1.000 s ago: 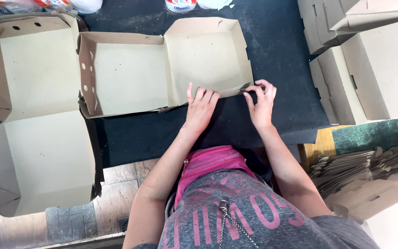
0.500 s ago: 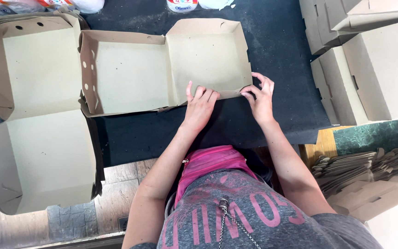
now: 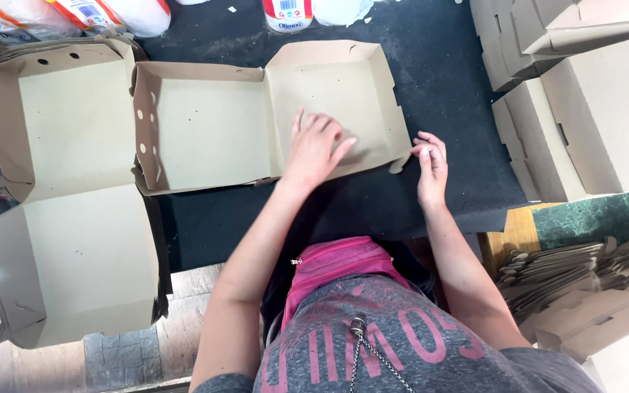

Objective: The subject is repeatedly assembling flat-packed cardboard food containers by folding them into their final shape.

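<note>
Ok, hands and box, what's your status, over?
Left hand flat inside the open cardboard box. Right hand pinching its corner tab. Finished boxes stacked alongside, nothing blocking.

stacked boxes (image 3: 591, 109) cut off right

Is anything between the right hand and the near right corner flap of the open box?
Nothing visible. The right hand sits just beside the corner flap of the open box, fingertips about touching it, only bare dark mat around. The left hand presses flat inside the box.
</note>
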